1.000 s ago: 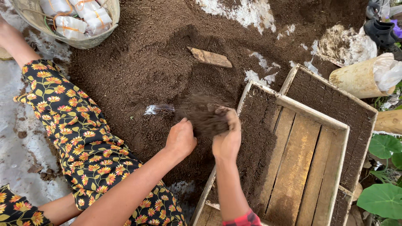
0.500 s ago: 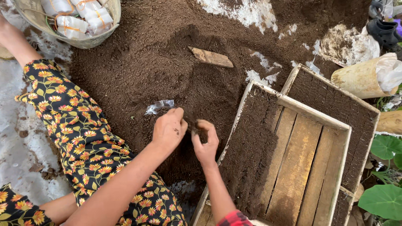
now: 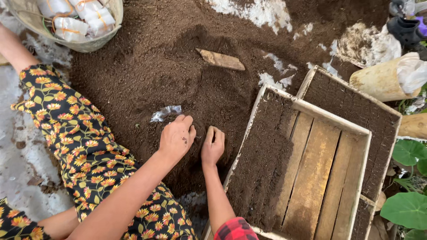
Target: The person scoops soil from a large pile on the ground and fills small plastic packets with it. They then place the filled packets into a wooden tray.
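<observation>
Soil (image 3: 178,75) under both hands; wooden tray (image 3: 329,120) partly filled.

White tied packages (image 3: 71,18) in round basket (image 3: 111,33), top left

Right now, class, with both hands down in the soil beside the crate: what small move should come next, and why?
Probably cup a handful of soil between left hand and right hand and lift it into the crate, whose slats are mostly bare.
</observation>
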